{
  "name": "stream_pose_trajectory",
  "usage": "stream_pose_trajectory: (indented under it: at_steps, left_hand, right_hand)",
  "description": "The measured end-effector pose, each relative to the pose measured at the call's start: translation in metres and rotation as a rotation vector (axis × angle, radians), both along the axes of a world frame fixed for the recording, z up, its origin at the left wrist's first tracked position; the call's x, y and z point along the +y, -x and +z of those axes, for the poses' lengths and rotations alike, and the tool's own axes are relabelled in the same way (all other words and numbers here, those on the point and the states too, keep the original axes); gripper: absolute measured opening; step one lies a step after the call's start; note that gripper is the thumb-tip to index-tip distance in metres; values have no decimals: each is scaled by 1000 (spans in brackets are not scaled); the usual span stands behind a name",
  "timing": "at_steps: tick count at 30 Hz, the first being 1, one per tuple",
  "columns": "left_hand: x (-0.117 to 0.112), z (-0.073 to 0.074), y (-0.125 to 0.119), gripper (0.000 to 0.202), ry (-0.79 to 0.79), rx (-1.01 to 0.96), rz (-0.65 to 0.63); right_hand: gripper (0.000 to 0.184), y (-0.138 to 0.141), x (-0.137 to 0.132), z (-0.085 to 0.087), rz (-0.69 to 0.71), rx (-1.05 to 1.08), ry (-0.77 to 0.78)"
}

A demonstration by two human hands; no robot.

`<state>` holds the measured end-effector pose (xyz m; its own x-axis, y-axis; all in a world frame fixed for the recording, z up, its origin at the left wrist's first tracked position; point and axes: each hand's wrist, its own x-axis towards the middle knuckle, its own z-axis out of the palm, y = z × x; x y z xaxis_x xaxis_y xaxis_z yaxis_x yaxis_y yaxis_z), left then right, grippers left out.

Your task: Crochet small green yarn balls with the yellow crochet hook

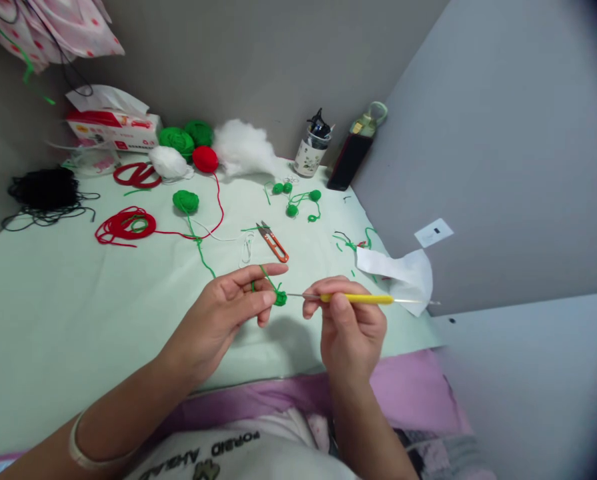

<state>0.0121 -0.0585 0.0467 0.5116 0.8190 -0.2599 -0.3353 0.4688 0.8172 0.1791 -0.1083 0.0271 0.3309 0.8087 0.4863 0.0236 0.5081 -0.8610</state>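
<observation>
Between thumb and fingers, my left hand (238,300) pinches a small green crochet piece (281,297). Green yarn loops over its raised index finger and around another finger. That yarn seems to run back to a small green yarn ball (185,201) on the table. My right hand (351,323) is closed round the yellow handle of a crochet hook (363,299). The hook's thin metal shaft points left, and its tip meets the green piece. Just beyond my hands lie orange thread snips (274,243), with their blades pointing away.
Red yarn (128,225) lies coiled at left, near black yarn (45,190). At the back stand a tissue box (113,130), white stuffing (243,148), a pen cup (311,153) and a dark bottle (351,157). Small green balls (291,210) and white paper (408,277) lie to the right.
</observation>
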Motion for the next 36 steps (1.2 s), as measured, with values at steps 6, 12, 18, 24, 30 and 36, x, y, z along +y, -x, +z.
stream_pose_trajectory:
  at_steps: [6, 12, 18, 24, 30, 36]
  left_hand:
    - [-5, -5, -5, 37, -86, 24, -31]
    - [-6, -5, -4, 36, -107, 38, 0]
    - [-6, -5, -2, 32, -119, 60, 26]
    - [-7, -7, -3, 30, -130, 71, 56]
    - [-9, -6, -7, 31, -120, 29, 46]
    - [-8, -7, -5, 30, -119, 44, 71]
  right_hand:
    - [14, 4, 7, -7, 54, 6, 6]
    - [15, 5, 4, -10, 69, 25, 36]
    - [17, 3, 3, -7, 75, 67, 29]
    - [17, 9, 0, -5, -51, -75, -36]
    - [19, 13, 2, -7, -40, -134, -76]
    - [18, 13, 2, -8, -18, -45, -67]
